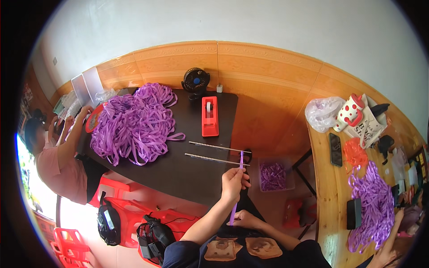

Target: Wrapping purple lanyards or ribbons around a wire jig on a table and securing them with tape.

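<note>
A narrow purple ribbon (234, 211) runs from the end of two thin metal rods down toward my body. The rods, an upper rod (214, 146) and a lower rod (210, 157), lie side by side on the dark table and jut past its right edge. My left hand (232, 183) pinches the ribbon just below the lower rod. Closer to my body, my right hand (246, 220) holds the ribbon's lower length between its fingers. Whether the ribbon goes fully around both rods is too small to tell.
On the dark table (187, 183) are a large purple ribbon heap (134, 120), a red tape dispenser (209, 117) and a black fan (195, 81). A clear bin (286, 185) with purple pieces stands below. Co-workers sit left and lower right, beside a wooden table (328, 201) and red stools.
</note>
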`<state>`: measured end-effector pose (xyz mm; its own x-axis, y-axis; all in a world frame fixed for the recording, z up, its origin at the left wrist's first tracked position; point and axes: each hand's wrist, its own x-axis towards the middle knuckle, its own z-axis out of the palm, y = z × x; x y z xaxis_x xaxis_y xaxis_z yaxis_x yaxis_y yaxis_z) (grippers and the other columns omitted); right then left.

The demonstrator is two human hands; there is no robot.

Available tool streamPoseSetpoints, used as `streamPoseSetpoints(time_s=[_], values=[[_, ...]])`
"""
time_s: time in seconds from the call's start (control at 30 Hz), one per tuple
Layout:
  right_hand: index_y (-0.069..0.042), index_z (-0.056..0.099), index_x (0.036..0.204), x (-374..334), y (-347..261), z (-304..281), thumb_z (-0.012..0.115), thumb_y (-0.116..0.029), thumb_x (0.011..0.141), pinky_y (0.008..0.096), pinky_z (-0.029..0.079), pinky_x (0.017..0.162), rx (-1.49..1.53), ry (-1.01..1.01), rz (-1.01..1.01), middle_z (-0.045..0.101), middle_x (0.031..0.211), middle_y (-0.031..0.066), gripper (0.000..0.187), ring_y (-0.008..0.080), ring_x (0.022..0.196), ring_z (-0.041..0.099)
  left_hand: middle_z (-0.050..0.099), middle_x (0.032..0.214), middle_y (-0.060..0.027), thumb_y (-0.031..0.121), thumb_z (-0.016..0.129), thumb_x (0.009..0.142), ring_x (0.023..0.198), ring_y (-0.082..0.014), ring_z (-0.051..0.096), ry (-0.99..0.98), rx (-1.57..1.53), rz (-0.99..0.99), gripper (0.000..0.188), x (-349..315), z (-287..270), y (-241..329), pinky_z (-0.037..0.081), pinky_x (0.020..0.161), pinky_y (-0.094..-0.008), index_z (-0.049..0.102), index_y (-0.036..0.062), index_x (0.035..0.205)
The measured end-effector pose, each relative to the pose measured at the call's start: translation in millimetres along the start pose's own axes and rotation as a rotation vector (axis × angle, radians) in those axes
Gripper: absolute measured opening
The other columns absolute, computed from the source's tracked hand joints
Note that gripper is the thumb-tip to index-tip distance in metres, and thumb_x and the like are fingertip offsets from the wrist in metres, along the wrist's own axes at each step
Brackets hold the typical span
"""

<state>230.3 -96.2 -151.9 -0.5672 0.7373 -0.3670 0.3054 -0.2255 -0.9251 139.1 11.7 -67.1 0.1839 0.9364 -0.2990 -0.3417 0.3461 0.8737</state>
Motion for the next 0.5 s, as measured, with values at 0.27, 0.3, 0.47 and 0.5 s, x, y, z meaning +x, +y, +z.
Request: streamPoseSetpoints(time_s=[0.27, 0.3, 0.47, 0.5], values=[[-0.003, 0.066, 0.093, -11, 14, -19, 0.059, -0.017, 0.089, 0.0221, 0.047, 0.061, 0.445, 0.151, 0.204, 0.068, 0.080, 0.0060, 0.016, 0.0103, 0.067, 0.062, 0.059, 0.069, -0.0050, 0.014, 0.049, 0.096, 0.046, -0.0129, 0.055, -0.087, -0.088, -0.058, 0.019, -15, -8, 12, 0.038, 0.041, -0.0221, 0.058, -0.0027, 0.099], [-0.003, 0.065, 0.090, -13, 12, -27, 0.059, -0.014, 0.088, 0.0218, 0.047, 0.061, 0.432, 0.370, 0.089, 0.068, 0.078, 0.0050, 0.013, 0.0098, 0.066, 0.061, 0.059, 0.068, -0.0047, 0.014, 0.049, 0.096, 0.046, -0.0127, 0.054, -0.103, -0.113, -0.057, 0.020, -17, -9, 14, 0.038, 0.041, -0.0221, 0.058, -0.0028, 0.099], [-0.001, 0.062, 0.098, 1, -14, -73, 0.065, 0.004, 0.077, 0.0268, 0.046, 0.063, 0.004, 1.201, -0.511, 0.062, 0.083, 0.0046, 0.021, 0.0136, 0.070, 0.057, 0.058, 0.067, -0.0039, 0.016, 0.050, 0.097, 0.045, -0.0123, 0.053, -0.145, -0.104, -0.085, 0.020, -30, -19, 27, 0.040, 0.041, -0.0217, 0.058, -0.0023, 0.098], [-0.002, 0.063, 0.098, -2, -49, -78, 0.067, 0.004, 0.074, 0.0301, 0.045, 0.062, -0.310, 1.224, -0.637, 0.060, 0.081, 0.0068, 0.025, 0.0190, 0.071, 0.057, 0.058, 0.067, -0.0039, 0.016, 0.050, 0.097, 0.045, -0.0123, 0.053, -0.146, -0.104, -0.088, 0.020, -34, -21, 28, 0.040, 0.041, -0.0217, 0.058, -0.0023, 0.098]])
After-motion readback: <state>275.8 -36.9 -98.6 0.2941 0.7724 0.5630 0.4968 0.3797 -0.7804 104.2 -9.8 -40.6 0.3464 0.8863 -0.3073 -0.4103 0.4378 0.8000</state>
